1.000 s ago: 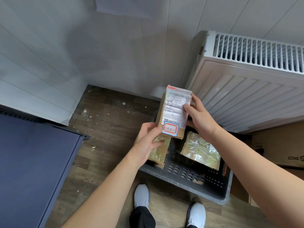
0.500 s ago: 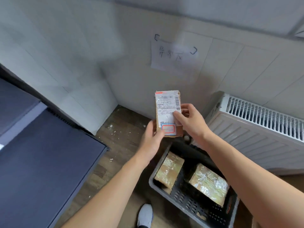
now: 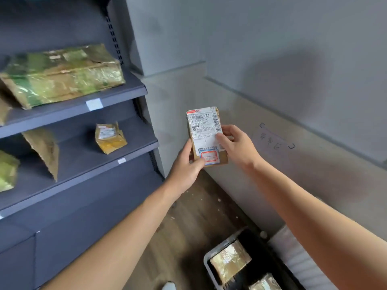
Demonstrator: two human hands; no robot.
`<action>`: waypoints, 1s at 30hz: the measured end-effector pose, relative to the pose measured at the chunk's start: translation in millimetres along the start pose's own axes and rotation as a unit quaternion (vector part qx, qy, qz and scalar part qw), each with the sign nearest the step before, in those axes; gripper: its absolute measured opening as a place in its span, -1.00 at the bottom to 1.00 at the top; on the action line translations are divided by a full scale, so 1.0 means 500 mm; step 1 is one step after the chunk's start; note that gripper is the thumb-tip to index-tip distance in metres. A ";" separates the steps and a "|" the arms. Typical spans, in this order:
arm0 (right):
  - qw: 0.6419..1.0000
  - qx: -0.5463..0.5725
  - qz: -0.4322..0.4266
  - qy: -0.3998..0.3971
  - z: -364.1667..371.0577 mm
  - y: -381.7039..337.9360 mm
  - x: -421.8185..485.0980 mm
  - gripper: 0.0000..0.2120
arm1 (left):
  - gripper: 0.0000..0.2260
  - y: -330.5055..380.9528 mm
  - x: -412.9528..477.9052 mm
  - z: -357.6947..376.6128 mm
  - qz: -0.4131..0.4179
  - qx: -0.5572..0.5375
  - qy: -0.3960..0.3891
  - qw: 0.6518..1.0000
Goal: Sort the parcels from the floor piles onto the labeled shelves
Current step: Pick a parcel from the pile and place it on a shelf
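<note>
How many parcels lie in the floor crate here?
2. One parcel lies at the crate's left end; a second parcel shows at the frame's bottom edge. The crate is cropped, so more may be hidden.

Both hands hold a small cardboard parcel (image 3: 206, 139) upright, its shipping label facing the camera. The left hand (image 3: 185, 166) grips the lower left corner, and the right hand (image 3: 236, 145) pinches the right edge, thumb on the label. At left, dark shelves (image 3: 117, 97) carry a large film-wrapped parcel (image 3: 62, 74) and, one level down, a small box (image 3: 110, 138). Below, a grey crate (image 3: 207, 266) on the wooden floor (image 3: 188, 227) holds wrapped parcels (image 3: 230, 260).
</note>
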State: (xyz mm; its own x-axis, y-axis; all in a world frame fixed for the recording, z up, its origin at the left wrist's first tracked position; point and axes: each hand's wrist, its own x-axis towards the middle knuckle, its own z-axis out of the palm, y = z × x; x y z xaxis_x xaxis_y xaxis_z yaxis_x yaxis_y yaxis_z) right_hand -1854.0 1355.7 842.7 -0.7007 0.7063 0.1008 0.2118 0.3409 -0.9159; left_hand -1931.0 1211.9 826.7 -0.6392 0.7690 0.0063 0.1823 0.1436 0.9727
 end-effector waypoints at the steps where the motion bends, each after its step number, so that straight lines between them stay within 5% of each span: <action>1: 1.000 0.004 -0.015 -0.010 0.011 -0.031 -0.003 -0.75 | -0.48 0.020 -0.015 -0.022 0.002 -0.001 0.014 1.000; 14: 0.976 0.048 -0.184 -0.102 0.278 -0.415 -0.043 -0.84 | -0.60 0.195 -0.202 -0.390 0.032 0.004 0.196 0.980; 30: 0.952 0.083 -0.275 -0.110 0.627 -0.813 -0.099 -0.84 | -0.64 0.302 -0.339 -0.863 0.076 0.060 0.274 0.957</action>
State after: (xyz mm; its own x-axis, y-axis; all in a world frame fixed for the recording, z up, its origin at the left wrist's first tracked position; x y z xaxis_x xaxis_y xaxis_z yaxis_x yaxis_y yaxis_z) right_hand -2119.0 987.9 1088.4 -0.8039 0.2972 0.5152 -0.3251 0.5057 -0.7991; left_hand -2117.4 834.3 1072.8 -0.8878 0.3503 0.2986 0.3681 0.1511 0.9174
